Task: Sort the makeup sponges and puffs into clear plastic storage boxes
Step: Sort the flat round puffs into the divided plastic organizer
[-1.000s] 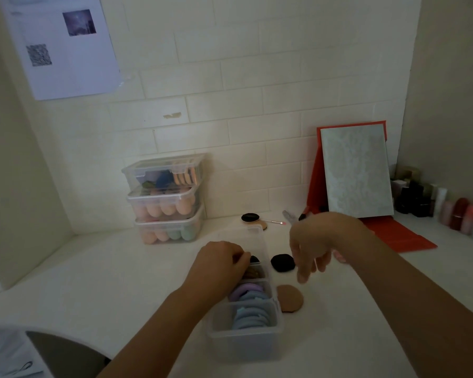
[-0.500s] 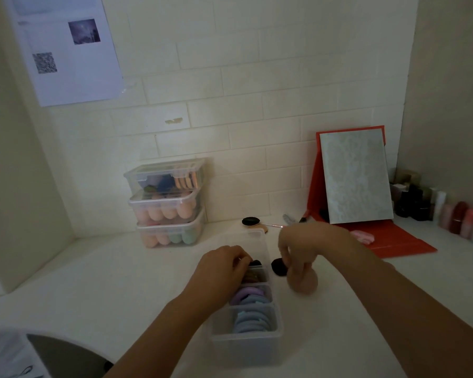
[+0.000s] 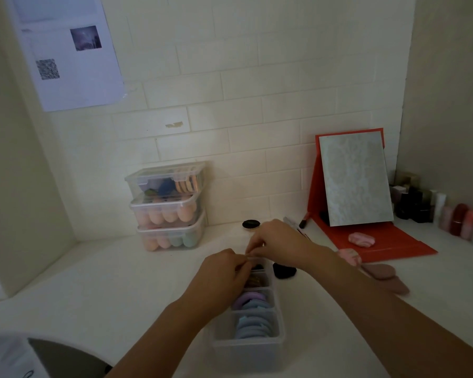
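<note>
A white desk (image 3: pixel 120 282) sits in a corner of pale tiled wall (image 3: pixel 257 105), one tile marked by a small chipped patch (image 3: pixel 174 124). High on the left a paper sheet (image 3: pixel 71 50) is stuck to the wall, bearing a small dark photo (image 3: pixel 85 38) above a square code (image 3: pixel 47 69). To the right a rectangular mirror (image 3: pixel 355 178) leans upright in a red folding stand (image 3: pixel 388 241) whose flap lies flat on the desk. Just beside its left foot lies a slim dark stick (image 3: pixel 303 223), too blurred to identify. Along the right wall stands a row of small bottles and tubes (image 3: pixel 448 211), dark ones behind, pink and pale ones nearer. At the lower left corner a dark grey rounded shape (image 3: pixel 63 358) borders white fabric (image 3: pixel 3 356).
</note>
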The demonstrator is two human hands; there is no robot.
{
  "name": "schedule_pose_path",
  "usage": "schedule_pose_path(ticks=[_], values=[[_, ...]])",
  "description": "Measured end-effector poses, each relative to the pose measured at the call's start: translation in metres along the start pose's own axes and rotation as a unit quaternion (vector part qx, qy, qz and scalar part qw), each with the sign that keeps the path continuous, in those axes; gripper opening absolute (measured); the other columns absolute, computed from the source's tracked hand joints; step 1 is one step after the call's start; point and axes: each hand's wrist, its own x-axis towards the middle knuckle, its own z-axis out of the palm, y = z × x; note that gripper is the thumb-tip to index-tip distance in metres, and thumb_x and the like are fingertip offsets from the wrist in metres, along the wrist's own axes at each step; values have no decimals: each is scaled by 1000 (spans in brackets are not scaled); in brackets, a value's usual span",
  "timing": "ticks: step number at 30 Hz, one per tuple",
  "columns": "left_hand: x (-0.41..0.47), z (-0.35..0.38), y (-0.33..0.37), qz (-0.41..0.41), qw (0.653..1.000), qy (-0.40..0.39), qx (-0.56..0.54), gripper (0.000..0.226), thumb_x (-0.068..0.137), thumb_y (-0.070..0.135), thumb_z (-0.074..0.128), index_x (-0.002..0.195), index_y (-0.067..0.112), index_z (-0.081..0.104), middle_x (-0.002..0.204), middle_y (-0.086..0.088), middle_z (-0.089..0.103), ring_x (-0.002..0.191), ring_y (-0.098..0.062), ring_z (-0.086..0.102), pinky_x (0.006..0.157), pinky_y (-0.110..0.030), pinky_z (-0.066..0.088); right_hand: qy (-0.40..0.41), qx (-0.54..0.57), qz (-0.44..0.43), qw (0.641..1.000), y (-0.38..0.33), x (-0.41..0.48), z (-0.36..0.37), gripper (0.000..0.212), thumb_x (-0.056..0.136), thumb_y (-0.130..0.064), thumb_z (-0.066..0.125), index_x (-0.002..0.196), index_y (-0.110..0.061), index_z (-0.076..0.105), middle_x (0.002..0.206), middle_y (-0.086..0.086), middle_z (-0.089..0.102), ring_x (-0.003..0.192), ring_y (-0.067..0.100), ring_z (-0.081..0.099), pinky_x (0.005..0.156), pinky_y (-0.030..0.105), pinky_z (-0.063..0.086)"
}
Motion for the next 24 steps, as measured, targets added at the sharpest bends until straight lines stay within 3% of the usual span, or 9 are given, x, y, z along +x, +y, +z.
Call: schedule_pose_path(ticks=[3, 6, 8, 10, 13, 16, 20, 24], values=[[3, -3, -3, 5, 1000, -5, -13, 29, 96, 36, 42, 106, 25, 67, 101, 5, 53, 90, -8, 51, 78, -18, 38, -36, -3, 15, 999, 4, 1, 3, 24, 92, -20, 55, 109, -19, 72, 106, 1, 71, 95, 14, 63, 81, 20, 44], [10, -6, -8, -2, 999, 24, -29, 26, 92, 39, 49, 113, 29, 61, 107, 11, 47, 97, -3, 48, 84, -17, 39, -59, 22, 13, 998, 12, 3, 3, 23, 92, -22, 55, 108, -19, 71, 103, 0, 71, 89, 12, 61, 74, 18, 45], [17, -5, -11, -27, 998, -17, -53, 33, 91, 44, 49, 121, 29, 53, 112, 11, 51, 102, -4, 50, 86, -19, 41, -57, 54, 18, 997, 16, 5, 1, 20, 91, -27, 57, 105, -21, 70, 96, -4, 68, 84, 8, 59, 67, 16, 44], [23, -2, -13, -34, 996, -83, -27, 35, 92, 49, 44, 120, 29, 54, 113, 7, 58, 103, -9, 53, 92, -26, 44, -19, 160, 39, 986, 21, 5, -1, 11, 91, -27, 58, 96, -21, 65, 83, -9, 68, 76, 4, 60, 66, 18, 47], [27, 1, -17, -19, 992, -119, 32, 39, 95, 49, 36, 105, 23, 64, 100, 1, 63, 94, -14, 55, 91, -37, 46, 110, 277, 77, 951, 34, 10, -1, 6, 92, -24, 56, 87, -22, 59, 74, -8, 71, 66, 0, 59, 64, 16, 44], [34, -3, -25, -22, 988, -128, 87, 39, 96, 46, 33, 107, 23, 63, 102, 1, 63, 96, -14, 52, 96, -39, 41, 187, 262, 125, 939, 54, 15, 12, 7, 92, -22, 56, 86, -24, 58, 87, -7, 66, 80, 7, 59, 70, 18, 43], [45, -5, -50, -54, 987, -122, 94, 38, 96, 46, 31, 101, 25, 62, 96, 1, 63, 93, -15, 54, 94, -41, 44, 158, 188, 145, 959, 70, 20, 37, 5, 91, -21, 57, 87, -22, 60, 87, -9, 61, 83, 8, 56, 64, 11, 38], [43, 0, -58, -55, 994, -93, 16, 39, 100, 38, 26, 92, 21, 61, 102, -6, 62, 95, -20, 52, 92, -40, 45, 158, 165, 173, 958, 81, 37, 43, 4, 91, -22, 59, 87, -22, 61, 106, -1, 65, 118, 21, 52, 91, 25, 42]])
